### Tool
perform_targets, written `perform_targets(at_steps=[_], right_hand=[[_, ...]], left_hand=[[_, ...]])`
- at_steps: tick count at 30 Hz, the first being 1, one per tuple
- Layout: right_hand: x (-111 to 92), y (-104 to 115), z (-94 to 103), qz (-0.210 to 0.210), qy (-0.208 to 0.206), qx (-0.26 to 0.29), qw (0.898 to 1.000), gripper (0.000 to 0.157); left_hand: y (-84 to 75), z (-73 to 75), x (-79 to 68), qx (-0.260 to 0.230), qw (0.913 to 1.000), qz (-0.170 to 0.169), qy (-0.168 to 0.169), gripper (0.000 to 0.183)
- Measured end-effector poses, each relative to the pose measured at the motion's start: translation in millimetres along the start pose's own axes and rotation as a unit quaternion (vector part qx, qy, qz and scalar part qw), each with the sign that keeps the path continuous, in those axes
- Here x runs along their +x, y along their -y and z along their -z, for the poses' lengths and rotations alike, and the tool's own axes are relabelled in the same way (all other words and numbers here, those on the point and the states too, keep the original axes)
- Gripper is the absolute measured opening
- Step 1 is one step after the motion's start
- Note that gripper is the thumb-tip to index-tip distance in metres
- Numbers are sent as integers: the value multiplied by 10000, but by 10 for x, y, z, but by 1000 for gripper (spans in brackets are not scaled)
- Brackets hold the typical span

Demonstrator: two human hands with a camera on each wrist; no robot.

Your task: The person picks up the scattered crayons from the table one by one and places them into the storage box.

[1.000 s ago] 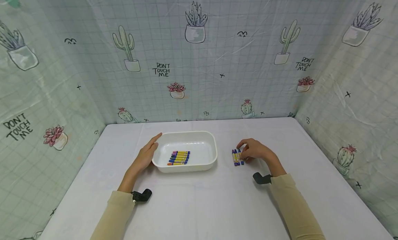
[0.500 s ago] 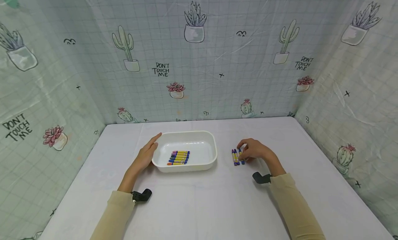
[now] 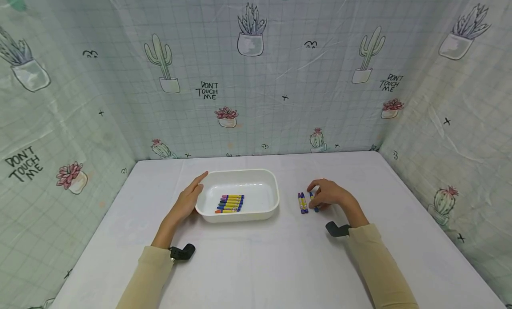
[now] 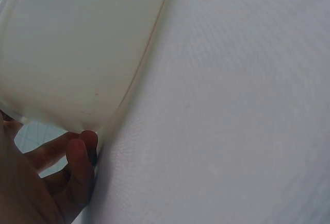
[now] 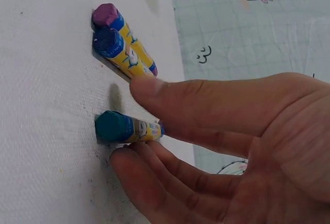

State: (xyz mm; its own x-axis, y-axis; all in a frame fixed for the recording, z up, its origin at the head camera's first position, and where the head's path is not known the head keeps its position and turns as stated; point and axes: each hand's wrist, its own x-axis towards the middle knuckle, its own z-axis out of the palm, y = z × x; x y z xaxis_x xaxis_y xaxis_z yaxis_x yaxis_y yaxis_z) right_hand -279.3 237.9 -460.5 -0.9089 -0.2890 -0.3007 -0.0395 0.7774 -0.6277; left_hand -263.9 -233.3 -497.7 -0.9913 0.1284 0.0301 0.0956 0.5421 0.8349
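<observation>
My left hand (image 3: 188, 203) holds the left end of a white tray (image 3: 240, 217), with bent fingers (image 4: 77, 162) against its outer wall. Several yellow-wrapped crayons (image 3: 230, 204) lie side by side inside the tray. To its right, my right hand (image 3: 329, 193) reaches over a teal crayon (image 5: 114, 127) lying on the table. The thumb (image 5: 149, 87) stands apart above that crayon in the right wrist view, and the other fingers are loosely bent along its other side. A dark blue crayon (image 5: 109, 42) and a purple crayon (image 5: 106, 14) lie together just beyond the thumb.
A white cloth covers the table (image 3: 256, 264). Behind and at both sides hangs a grid-patterned curtain (image 3: 280, 73) printed with cacti. Each wrist carries a black camera mount, such as the left mount (image 3: 183, 251) by the sleeve.
My right hand has shifted slightly to the right, and the teal crayon has slid with it, opening a gap from the other two crayons. The left hand and tray stay put.
</observation>
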Motion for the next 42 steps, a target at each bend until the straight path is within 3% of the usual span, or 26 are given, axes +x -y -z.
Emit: perform_targets(at_steps=[22, 42], right_hand=[[46, -48, -3, 29, -59, 193, 9998, 54], [-42, 194, 98, 399, -217, 274, 9986, 54]], left_hand=[[4, 10, -11, -23, 10000, -27, -3, 52], [-2, 2, -3, -97, 10000, 15, 9, 52]])
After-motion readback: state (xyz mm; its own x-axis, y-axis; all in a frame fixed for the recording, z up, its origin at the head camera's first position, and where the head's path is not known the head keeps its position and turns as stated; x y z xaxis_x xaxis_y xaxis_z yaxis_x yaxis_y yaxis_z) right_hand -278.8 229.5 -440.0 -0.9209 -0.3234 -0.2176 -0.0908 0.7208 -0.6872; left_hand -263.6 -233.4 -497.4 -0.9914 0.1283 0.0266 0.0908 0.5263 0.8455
